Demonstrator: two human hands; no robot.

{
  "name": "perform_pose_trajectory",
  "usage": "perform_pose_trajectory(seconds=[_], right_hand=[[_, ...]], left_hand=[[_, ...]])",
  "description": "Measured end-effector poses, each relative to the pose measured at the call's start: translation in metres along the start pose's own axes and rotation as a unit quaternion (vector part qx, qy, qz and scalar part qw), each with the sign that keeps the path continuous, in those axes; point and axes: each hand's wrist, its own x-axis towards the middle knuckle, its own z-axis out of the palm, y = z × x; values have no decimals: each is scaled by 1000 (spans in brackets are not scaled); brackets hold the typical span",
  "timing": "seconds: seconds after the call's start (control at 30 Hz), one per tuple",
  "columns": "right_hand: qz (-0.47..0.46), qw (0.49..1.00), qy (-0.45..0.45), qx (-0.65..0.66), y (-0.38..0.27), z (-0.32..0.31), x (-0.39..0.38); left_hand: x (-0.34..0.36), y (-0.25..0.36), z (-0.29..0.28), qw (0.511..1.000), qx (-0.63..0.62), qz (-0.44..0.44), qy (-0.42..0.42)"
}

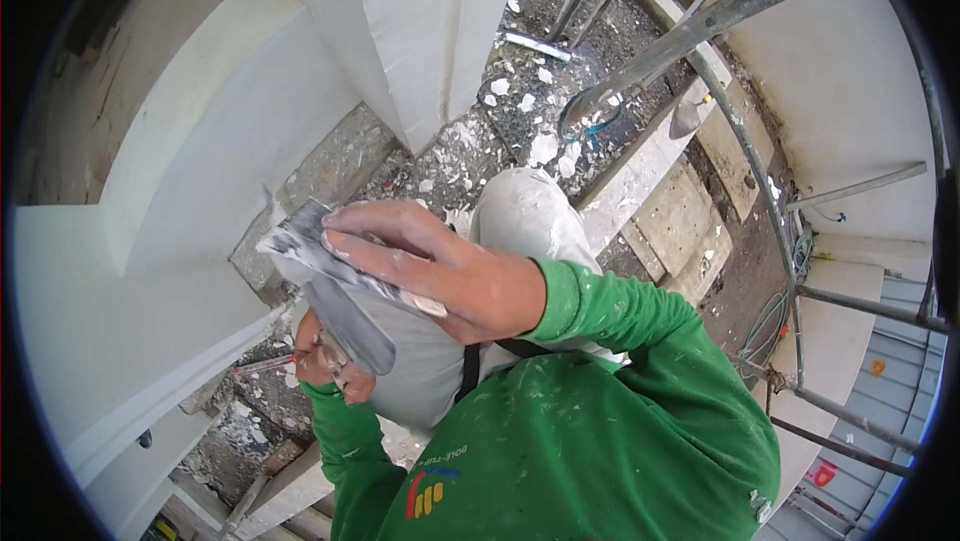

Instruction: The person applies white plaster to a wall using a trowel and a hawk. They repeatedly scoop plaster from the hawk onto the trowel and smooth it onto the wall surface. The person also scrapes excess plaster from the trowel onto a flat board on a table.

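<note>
My right hand [440, 276] grips a flat, plaster-smeared metal blade [310, 241], fingers along its top, at the centre of the view. Just below it my left hand [315, 361] is wrapped round a second tool, whose grey metal blade [360, 331] points up under the first one; its handle is mostly hidden. The two blades are close together; whether they touch I cannot tell. Both are held above my plaster-spattered, pale-trousered legs [525, 211], beside a white plastered wall [200, 271].
Metal scaffold tubes [650, 66] cross the right side and top. The ground [520, 91] is strewn with plaster flakes and rubble. Pale planks [670, 221], coiled hose [775, 316] and a corrugated panel [890, 371] lie or stand to the right. A white column [400, 31] rises at top centre.
</note>
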Motion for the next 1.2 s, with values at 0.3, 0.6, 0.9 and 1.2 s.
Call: perform_pose_trajectory(seconds=[0.3,0.6,0.9,1.2], right_hand=[[365,881,225,199,62,-105,-74],[453,821,270,-220,294,-163,-188],[551,594,507,295,382,-84,-219],[579,675,372,268,427,-61,-160]], left_hand=[[-6,25,19,930,307,82,183],[22,-1,17,853,375,66,358],[29,-13,32,821,403,85,396],[23,-19,39,800,402,112,431]])
